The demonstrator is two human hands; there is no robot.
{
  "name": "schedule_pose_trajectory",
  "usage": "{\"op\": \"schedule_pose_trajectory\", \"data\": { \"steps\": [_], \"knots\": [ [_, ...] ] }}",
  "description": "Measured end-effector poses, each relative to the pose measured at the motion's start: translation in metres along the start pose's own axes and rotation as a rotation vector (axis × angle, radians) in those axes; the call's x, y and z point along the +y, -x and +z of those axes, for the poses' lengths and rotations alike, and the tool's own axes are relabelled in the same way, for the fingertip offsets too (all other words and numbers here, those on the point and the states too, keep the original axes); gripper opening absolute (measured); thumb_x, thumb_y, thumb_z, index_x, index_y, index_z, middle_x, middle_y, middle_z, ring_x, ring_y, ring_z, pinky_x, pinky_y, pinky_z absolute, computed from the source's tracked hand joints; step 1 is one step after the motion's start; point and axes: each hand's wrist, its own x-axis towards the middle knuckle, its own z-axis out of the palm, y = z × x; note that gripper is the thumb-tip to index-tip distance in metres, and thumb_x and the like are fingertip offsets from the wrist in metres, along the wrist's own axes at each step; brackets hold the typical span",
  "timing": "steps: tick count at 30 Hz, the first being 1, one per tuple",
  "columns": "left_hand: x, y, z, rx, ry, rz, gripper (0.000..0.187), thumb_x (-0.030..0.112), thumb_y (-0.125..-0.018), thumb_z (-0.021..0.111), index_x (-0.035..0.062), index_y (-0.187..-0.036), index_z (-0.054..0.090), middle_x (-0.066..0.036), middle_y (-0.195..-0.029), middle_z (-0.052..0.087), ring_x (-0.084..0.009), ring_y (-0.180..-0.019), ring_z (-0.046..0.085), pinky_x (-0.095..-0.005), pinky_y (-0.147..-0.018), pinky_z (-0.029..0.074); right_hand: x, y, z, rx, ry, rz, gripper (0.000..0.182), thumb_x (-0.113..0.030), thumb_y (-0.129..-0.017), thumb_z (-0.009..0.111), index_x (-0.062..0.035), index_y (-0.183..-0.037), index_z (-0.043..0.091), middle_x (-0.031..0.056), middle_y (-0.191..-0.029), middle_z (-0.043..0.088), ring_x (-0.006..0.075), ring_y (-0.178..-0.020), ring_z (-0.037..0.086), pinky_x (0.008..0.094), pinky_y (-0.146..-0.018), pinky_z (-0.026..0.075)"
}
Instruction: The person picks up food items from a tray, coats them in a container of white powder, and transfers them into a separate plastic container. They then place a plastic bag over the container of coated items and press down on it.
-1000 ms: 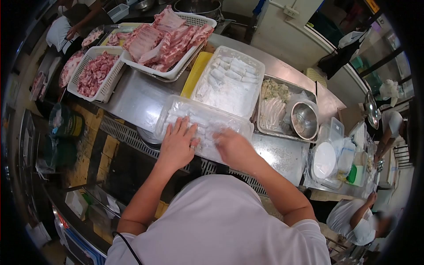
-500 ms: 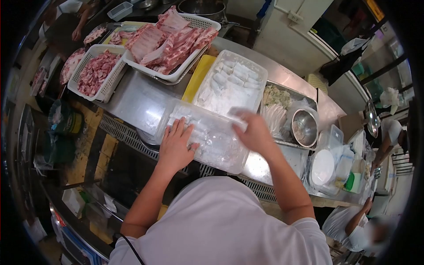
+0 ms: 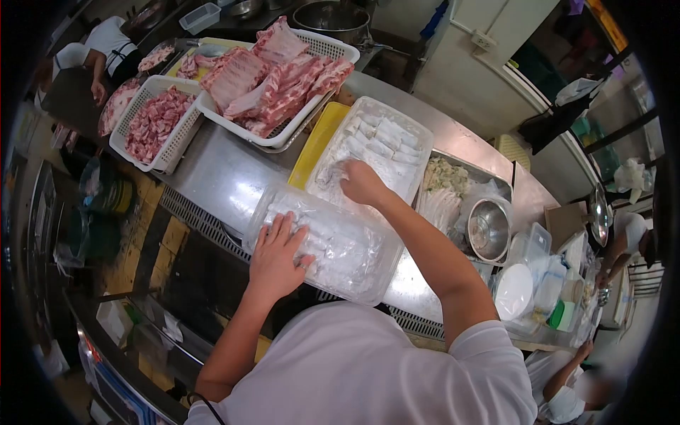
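Note:
Nearest to me is a clear plastic container [image 3: 347, 263] with white floured pieces under plastic film. My left hand [image 3: 278, 261] lies on its left part, palm down with the fingers spread. Behind it stands a second container [image 3: 423, 134], holding rows of flour-coated pieces [image 3: 386, 142] and loose white flour. My right hand [image 3: 363, 183] reaches into the flour at its left side; the fingers are curled down and their tips are partly hidden, so what they hold, if anything, cannot be made out.
A yellow board [image 3: 312, 145] lies under the rear container. Baskets of ribs [image 3: 273, 78] and cut meat [image 3: 159, 124] stand at the left. A tray with a steel bowl [image 3: 489, 230] is at the right. Other people work at both sides.
My right hand has moved left from above the near container's right end into the rear container. My left hand stays on the near container. More of a person shows at the upper left.

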Motion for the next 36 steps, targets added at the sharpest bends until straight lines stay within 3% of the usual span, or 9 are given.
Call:
{"op": "schedule_pose_trajectory", "data": {
  "steps": [6,9,12,15,18,22,25,28,36],
  "knots": [
    [0.001,-0.001,0.001,-0.005,-0.006,-0.017,0.061,0.032,-0.09,0.075,0.0107,-0.145,0.062,-0.021,-0.165,0.04,-0.0412,-0.153,0.035,-0.0552,-0.125,0.026,0.013,-0.017,0.01,-0.142,0.499,-0.309,0.048,-0.025,-0.08,0.073,0.0043,-0.118,0.07,0.0243,-0.12,0.068,0.0392,-0.124,0.06,0.0449,-0.102,0.053],
    [0.003,-0.001,0.001,0.009,-0.006,-0.02,0.06,0.032,-0.09,0.075,0.0112,-0.145,0.062,-0.021,-0.164,0.041,-0.0406,-0.153,0.036,-0.055,-0.125,0.027,-0.003,-0.013,-0.014,-0.245,0.582,-0.22,0.054,-0.032,-0.078,0.079,0.0041,-0.118,0.07,0.0241,-0.114,0.07,0.0398,-0.117,0.064,0.0451,-0.099,0.054],
    [0.002,-0.002,0.001,0.018,-0.018,-0.009,0.059,0.031,-0.089,0.076,0.0114,-0.144,0.063,-0.021,-0.164,0.042,-0.0403,-0.153,0.036,-0.0551,-0.125,0.027,0.014,-0.014,0.005,-0.254,0.238,-0.047,0.057,-0.038,-0.079,0.081,0.0059,-0.114,0.072,0.024,-0.11,0.073,0.0402,-0.109,0.069,0.0456,-0.095,0.056],
    [0.002,-0.002,0.002,0.021,-0.015,-0.011,0.059,0.031,-0.089,0.076,0.0115,-0.144,0.063,-0.021,-0.164,0.042,-0.0405,-0.152,0.037,-0.0554,-0.124,0.028,0.028,-0.011,0.014,-0.285,0.134,0.091,0.056,-0.038,-0.08,0.083,0.0065,-0.113,0.072,0.0255,-0.105,0.074,0.0387,-0.097,0.072,0.0443,-0.089,0.057],
    [0.003,-0.002,0.002,0.03,-0.014,-0.009,0.059,0.03,-0.089,0.076,0.0115,-0.144,0.063,-0.021,-0.163,0.043,-0.0406,-0.152,0.037,-0.0556,-0.124,0.028,0.042,-0.004,-0.005,-0.298,-0.344,0.276,0.05,-0.027,-0.078,0.083,0.0072,-0.113,0.073,0.0223,-0.1,0.076,0.0312,-0.092,0.074,0.0423,-0.083,0.059],
    [0.002,-0.001,0.003,0.037,-0.014,-0.011,0.06,0.03,-0.089,0.076,0.0114,-0.144,0.063,-0.02,-0.163,0.043,-0.04,-0.152,0.038,-0.0549,-0.124,0.028,0.029,0.012,-0.046,-0.248,-0.097,0.386,0.042,-0.015,-0.076,0.081,0.0075,-0.111,0.073,0.0215,-0.094,0.076,0.0267,-0.078,0.072,0.0404,-0.066,0.06],
    [0.005,-0.002,0.002,0.034,-0.013,-0.011,0.06,0.03,-0.089,0.076,0.0113,-0.144,0.063,-0.02,-0.163,0.043,-0.0397,-0.152,0.037,-0.0548,-0.124,0.028,0.036,0.018,-0.055,-0.24,-0.386,0.4,0.043,-0.012,-0.076,0.08,0.0077,-0.114,0.073,0.0197,-0.094,0.076,0.0272,-0.078,0.072,0.0396,-0.067,0.059],
    [0.004,-0.001,0.001,0.031,-0.018,-0.008,0.06,0.031,-0.089,0.075,0.0114,-0.144,0.063,-0.019,-0.164,0.042,-0.0397,-0.152,0.037,-0.0548,-0.124,0.028,0.032,0.022,-0.057,-0.189,-0.145,0.417,0.04,-0.005,-0.077,0.073,0.0018,-0.117,0.074,0.0136,-0.09,0.075,0.0221,-0.079,0.071,0.0356,-0.069,0.056],
    [0.0,0.001,0.006,0.034,-0.048,0.01,0.06,0.035,-0.09,0.073,0.0127,-0.145,0.062,-0.018,-0.164,0.042,-0.0369,-0.153,0.037,-0.0541,-0.125,0.027,0.032,0.029,-0.075,-0.161,-0.516,0.501,0.031,-0.003,-0.081,0.07,0.0044,-0.111,0.074,0.0133,-0.09,0.075,0.0213,-0.076,0.072,0.0364,-0.068,0.058]
  ]
}}
